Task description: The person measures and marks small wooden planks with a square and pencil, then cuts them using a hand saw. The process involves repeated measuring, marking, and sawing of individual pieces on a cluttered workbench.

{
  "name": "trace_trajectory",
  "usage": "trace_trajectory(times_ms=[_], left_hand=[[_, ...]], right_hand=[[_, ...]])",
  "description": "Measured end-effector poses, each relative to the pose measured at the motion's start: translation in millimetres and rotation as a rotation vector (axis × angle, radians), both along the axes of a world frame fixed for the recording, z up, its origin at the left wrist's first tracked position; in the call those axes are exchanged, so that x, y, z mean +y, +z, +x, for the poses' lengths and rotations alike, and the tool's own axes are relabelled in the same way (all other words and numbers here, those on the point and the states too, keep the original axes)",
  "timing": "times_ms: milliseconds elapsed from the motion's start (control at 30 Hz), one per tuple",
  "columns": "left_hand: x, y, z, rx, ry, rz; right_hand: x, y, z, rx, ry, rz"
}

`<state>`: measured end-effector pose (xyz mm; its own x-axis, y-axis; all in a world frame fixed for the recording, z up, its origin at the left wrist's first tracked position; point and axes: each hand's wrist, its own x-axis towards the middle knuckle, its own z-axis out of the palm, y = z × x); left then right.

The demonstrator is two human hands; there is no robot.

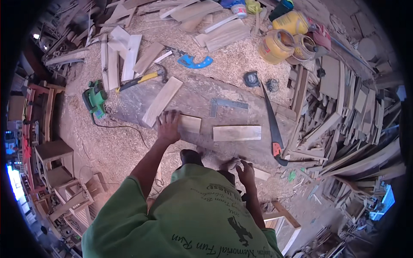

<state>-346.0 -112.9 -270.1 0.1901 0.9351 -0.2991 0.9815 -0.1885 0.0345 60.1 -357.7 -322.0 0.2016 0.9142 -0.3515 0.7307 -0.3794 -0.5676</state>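
My left hand [168,126] lies flat with spread fingers on the left end of a short pale wood block [190,124] on the worn workbench [202,96]. A longer plank [162,101] leans diagonally just left of that hand. My right hand [245,173] hangs low by the bench's near edge, fingers curled beside a small wood offcut [229,163]; whether it grips the offcut is unclear. Another pale board [237,133] rests flat on the bench between the hands, to the right. A metal try square [223,104] lies behind the block.
A handsaw [271,124] lies along the bench's right side. A hammer [141,79], blue clamp [195,62], tape measure [251,78] and green power tool [95,99] sit farther back. Yellow jugs [282,41], stacked offcuts [344,112], stools [53,159] and sawdust surround the bench.
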Motion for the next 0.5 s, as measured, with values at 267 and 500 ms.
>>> trace_trajectory(times_ms=[267, 500], left_hand=[[-9, -18, 12, -0.237, 0.026, 0.040], [-48, -3, 160, -0.561, 0.038, -0.079]], right_hand=[[63, 53, -28, 0.074, 0.046, 0.095], [108, 37, -4, 0.095, -0.101, 0.266]])
